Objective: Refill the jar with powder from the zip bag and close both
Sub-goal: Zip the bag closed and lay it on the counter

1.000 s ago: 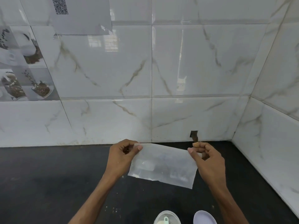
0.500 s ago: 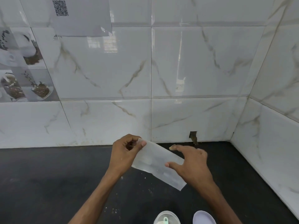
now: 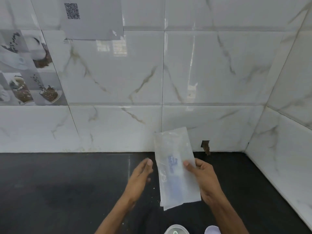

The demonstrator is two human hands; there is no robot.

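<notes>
Hovering left hand [image 3: 141,179]: fingers loose and fairly straight, holding nothing, just beside the bag's left edge but not touching it. With this hand off, nothing steadies that side.
Tabletop [image 3: 67,183]: dark, with a few pale specks near the hands. More powder could land here if the bag tips or flaps.
Bag [image 3: 173,168]: held above the tabletop, long side nearly upright and leaning a little. It is flat and cloudy with blue print. I cannot tell which end has the zip, or whether it is sealed. If the zip is at the lower end and not fully pressed, whatever powder remains would likely drop out.
Jar [image 3: 176,231]: at the bottom edge, below the bag and cut off by the view. It looks open, with something pale green inside. It stands close to the forearms, so I think a lowered wrist could knock it over while eyes are on the bag.
Right hand [image 3: 205,179]: thumb on the front and fingers behind, pinching the bag's right edge at about mid-height. One pinch on slick film seems a weak hold, and the bag may slip or swing.
Lid [image 3: 213,230]: on the tabletop just right of the jar, off it. The jar stays exposed until the lid goes on.
</notes>
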